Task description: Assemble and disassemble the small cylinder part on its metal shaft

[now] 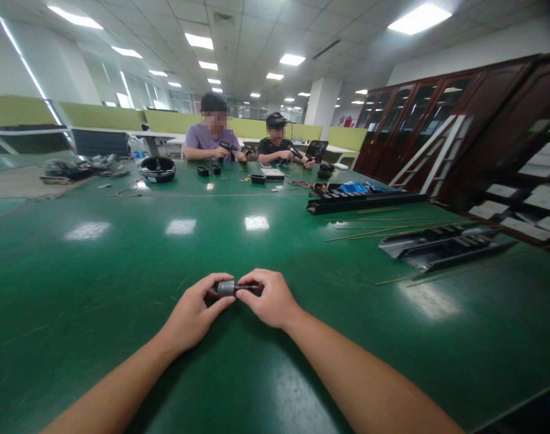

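Grey cylinder [226, 289], axis left-right, sits clamped in left hand [194, 310]; right of it, right hand [273, 299] apparently pinches dark shaft [246, 287].

Legible texts: none you can read. Dark headset [161, 175], far left of your bench [121, 271]: pale mark, too small to make out. Clear bottle [138, 149] beyond it: surface too blurred for you to read.
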The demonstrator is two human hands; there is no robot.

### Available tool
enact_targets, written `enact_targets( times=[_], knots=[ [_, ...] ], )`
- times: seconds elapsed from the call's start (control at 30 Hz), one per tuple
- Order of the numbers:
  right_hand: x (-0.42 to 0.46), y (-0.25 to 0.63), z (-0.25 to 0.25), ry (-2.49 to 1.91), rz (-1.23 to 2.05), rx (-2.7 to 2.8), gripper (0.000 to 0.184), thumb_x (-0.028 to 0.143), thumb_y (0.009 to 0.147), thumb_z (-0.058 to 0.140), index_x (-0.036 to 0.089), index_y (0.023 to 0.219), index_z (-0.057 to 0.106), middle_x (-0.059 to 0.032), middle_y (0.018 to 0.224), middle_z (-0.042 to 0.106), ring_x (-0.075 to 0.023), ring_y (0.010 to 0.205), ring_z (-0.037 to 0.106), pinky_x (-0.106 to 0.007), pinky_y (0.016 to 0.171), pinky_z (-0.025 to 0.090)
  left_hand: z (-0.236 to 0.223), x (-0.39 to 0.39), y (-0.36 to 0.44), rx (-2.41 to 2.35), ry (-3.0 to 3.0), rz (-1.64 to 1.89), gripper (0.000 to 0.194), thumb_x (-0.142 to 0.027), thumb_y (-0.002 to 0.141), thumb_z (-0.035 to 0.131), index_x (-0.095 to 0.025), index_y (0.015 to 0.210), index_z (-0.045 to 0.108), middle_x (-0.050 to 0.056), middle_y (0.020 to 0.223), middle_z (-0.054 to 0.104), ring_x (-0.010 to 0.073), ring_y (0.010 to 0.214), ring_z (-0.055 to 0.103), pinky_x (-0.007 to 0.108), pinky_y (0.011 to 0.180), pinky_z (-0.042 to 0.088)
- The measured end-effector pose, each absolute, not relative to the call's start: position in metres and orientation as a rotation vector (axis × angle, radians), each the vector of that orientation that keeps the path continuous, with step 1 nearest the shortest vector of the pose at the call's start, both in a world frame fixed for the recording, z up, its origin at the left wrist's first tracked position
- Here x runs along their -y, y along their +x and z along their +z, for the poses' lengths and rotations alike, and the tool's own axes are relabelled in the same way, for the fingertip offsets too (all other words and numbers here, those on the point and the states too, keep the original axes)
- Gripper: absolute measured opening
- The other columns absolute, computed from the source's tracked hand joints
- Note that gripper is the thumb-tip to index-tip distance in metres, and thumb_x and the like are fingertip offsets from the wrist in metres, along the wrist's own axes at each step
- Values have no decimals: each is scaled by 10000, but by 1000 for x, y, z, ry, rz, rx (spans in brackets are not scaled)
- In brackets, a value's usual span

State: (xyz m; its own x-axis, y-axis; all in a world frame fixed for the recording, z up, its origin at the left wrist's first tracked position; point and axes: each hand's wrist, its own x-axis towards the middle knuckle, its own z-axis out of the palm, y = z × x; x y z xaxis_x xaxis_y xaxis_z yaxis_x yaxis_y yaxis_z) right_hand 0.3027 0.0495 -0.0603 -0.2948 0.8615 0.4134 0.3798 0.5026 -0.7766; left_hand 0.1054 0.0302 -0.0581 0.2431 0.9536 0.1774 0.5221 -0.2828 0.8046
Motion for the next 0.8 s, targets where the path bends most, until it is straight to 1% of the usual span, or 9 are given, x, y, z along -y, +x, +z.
enact_targets(
  times=[0.27, 0.47, 0.63, 0.8],
  knots=[
    [-50, 303, -61, -1035, 689, 1878, 100, 219, 776, 705, 191, 859, 751, -18, 804, 708, -154, 735, 640, -254, 681, 471, -60, -30, 103, -1358, 1874, 916, 363, -422, 850, 637, -286, 1183, 589, -1, 1138, 658, 202, 964, 631, 332, 910, 475],
    [-50, 303, -61, -1026, 698, 1863, 98, 212, 766, 707, 188, 853, 745, -18, 801, 709, -154, 733, 639, -252, 671, 467, -61, -32, 103, -1357, 1874, 936, 360, -420, 846, 639, -281, 1175, 592, 2, 1144, 655, 202, 975, 631, 333, 914, 477],
    [-51, 303, -61, -1019, 691, 1863, 129, 247, 740, 742, 191, 855, 743, -21, 802, 708, -162, 739, 640, -256, 667, 466, -61, -31, 104, -1355, 1858, 950, 366, -437, 840, 641, -278, 1167, 599, 5, 1139, 659, 204, 963, 637, 335, 910, 485],
    [-51, 303, -62, -1019, 700, 1843, 105, 258, 751, 745, 192, 833, 743, -17, 786, 705, -157, 730, 638, -257, 668, 464, -61, -32, 105, -1352, 1854, 954, 364, -430, 838, 648, -286, 1168, 600, -2, 1146, 657, 199, 968, 635, 336, 918, 484]
  ],
)
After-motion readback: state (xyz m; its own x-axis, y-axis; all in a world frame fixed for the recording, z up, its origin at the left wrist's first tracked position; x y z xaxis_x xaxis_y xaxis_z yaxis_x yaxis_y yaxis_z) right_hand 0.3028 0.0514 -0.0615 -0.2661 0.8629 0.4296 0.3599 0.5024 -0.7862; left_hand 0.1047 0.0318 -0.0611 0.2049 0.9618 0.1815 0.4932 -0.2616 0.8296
